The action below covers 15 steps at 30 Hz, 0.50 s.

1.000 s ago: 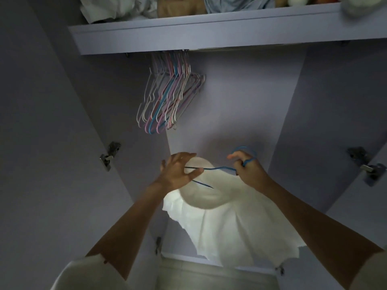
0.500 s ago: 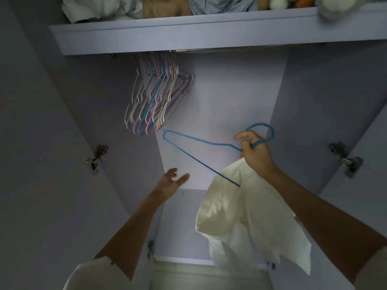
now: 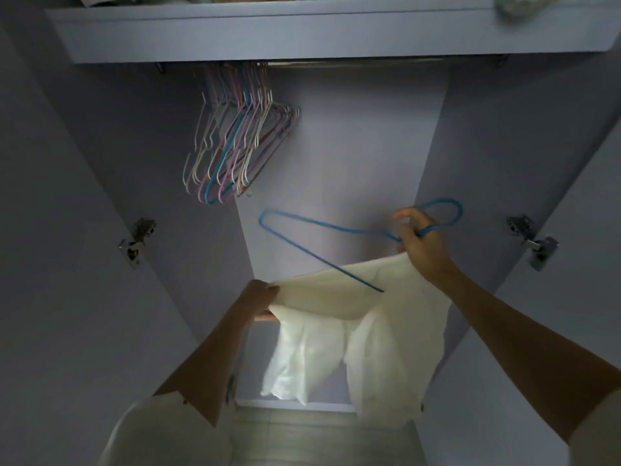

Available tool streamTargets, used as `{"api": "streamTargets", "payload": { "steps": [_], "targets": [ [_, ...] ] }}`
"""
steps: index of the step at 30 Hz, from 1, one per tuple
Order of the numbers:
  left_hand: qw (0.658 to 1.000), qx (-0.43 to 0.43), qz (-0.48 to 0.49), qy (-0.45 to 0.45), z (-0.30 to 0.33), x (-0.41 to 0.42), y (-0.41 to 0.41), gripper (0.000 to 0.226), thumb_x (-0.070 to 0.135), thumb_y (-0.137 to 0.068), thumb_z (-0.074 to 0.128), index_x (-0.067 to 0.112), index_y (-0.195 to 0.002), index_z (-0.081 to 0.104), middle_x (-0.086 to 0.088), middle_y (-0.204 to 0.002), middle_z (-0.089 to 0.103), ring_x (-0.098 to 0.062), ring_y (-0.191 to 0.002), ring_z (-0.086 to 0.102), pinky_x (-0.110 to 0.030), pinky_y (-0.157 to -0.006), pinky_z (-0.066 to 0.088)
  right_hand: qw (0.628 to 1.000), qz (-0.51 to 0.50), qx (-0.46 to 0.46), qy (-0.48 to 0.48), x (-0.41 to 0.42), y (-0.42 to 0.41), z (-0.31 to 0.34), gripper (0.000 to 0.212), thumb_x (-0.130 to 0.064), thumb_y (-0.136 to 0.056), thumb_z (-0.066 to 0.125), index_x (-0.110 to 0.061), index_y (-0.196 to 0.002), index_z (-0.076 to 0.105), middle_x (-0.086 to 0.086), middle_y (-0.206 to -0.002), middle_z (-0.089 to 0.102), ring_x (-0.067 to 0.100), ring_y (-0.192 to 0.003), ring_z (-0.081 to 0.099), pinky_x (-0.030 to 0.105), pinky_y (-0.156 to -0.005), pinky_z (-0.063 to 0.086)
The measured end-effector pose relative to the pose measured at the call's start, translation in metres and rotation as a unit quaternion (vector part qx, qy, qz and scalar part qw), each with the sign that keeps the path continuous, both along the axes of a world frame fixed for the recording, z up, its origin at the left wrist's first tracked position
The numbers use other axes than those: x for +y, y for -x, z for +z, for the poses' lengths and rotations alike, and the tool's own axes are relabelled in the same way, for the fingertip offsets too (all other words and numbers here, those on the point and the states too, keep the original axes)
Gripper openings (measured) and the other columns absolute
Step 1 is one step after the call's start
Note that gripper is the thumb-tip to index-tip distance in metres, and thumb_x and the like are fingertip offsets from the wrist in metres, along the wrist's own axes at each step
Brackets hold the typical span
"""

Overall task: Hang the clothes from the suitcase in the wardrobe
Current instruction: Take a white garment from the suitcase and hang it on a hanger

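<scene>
We face an open wardrobe [image 3: 353, 156] with pale lilac walls, dim inside, its back panel lighter down the middle. A deep shelf [image 3: 215, 35] crosses the top, with bundled items on it that we cannot make out. Under the shelf runs a metal rail [image 3: 353, 63]. At the bottom, a strip of pale floor [image 3: 302, 438] shows past the wardrobe's base. Metal hinges sit on both side walls, one at the left [image 3: 137, 242] and one at the right [image 3: 532, 240].

A white garment [image 3: 369, 331] hangs between our hands, low in the middle of the wardrobe opening, well below the rail. It is thin and creased, its top edge stretched out nearly level and the rest drooping in loose folds.

A bunch of spare hangers [image 3: 235, 146], white, pink and blue, hangs at the rail's left end.

Our right hand [image 3: 421, 245] grips the neck of a blue hanger [image 3: 322, 243] and also touches the garment's upper right corner. The hanger tilts, its hook to the right, its lower bar running down onto the cloth.

Our left hand [image 3: 260, 299] pinches the garment's upper left corner.
</scene>
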<state>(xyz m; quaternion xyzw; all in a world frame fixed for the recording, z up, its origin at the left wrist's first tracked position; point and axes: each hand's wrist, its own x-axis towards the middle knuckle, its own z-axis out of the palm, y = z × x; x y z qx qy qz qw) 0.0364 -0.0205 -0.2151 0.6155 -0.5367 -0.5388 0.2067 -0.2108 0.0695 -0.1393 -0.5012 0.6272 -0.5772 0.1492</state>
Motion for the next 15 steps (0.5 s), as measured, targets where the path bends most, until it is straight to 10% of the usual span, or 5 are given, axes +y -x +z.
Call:
{"api": "streamTargets", "payload": {
  "steps": [5,8,12,15],
  "targets": [
    [0.993,0.026,0.068,0.092,0.043,-0.012,-0.003,0.021,0.002,-0.089,0.052,0.016,-0.074,0.050,-0.015,-0.087,0.052,-0.020,-0.061,0.051,-0.025,-0.035,0.047,0.981,-0.047,0.141,-0.126,0.008,0.000,-0.034,0.034,-0.035,-0.074,0.035,-0.009,-0.054,0.045,0.008,-0.046,0.040,0.024,-0.042,0.052,0.024,-0.043,0.035],
    [0.966,-0.108,0.032,0.231,0.063,-0.012,0.003,0.012,0.009,-0.089,0.053,0.007,-0.099,0.060,-0.021,-0.104,0.059,-0.036,-0.093,0.058,-0.035,-0.068,0.051,0.971,-0.093,0.171,-0.142,0.002,-0.012,-0.035,0.028,-0.019,-0.082,0.044,-0.023,-0.055,0.038,-0.003,-0.048,0.043,0.005,-0.036,0.049,0.009,-0.036,0.029],
    [0.955,-0.105,0.012,0.277,0.079,-0.004,0.013,0.020,0.015,-0.090,0.054,0.007,-0.108,0.060,-0.017,-0.112,0.063,-0.032,-0.108,0.056,-0.028,-0.086,0.043,0.967,-0.031,0.226,-0.109,-0.005,-0.033,-0.032,0.029,-0.022,-0.075,0.033,-0.027,-0.049,0.023,-0.003,-0.041,0.018,0.019,-0.037,0.024,0.026,-0.041,0.023],
    [0.960,-0.075,-0.104,0.249,0.075,0.003,0.023,0.039,0.038,-0.085,0.063,0.009,-0.110,0.062,-0.014,-0.109,0.062,-0.027,-0.106,0.056,-0.030,-0.093,0.042,0.964,-0.018,0.241,-0.116,-0.018,-0.033,-0.024,0.029,-0.020,-0.080,0.036,-0.005,-0.066,0.056,0.020,-0.049,0.047,0.027,-0.049,0.044,0.033,-0.049,0.034]
  ]
}}
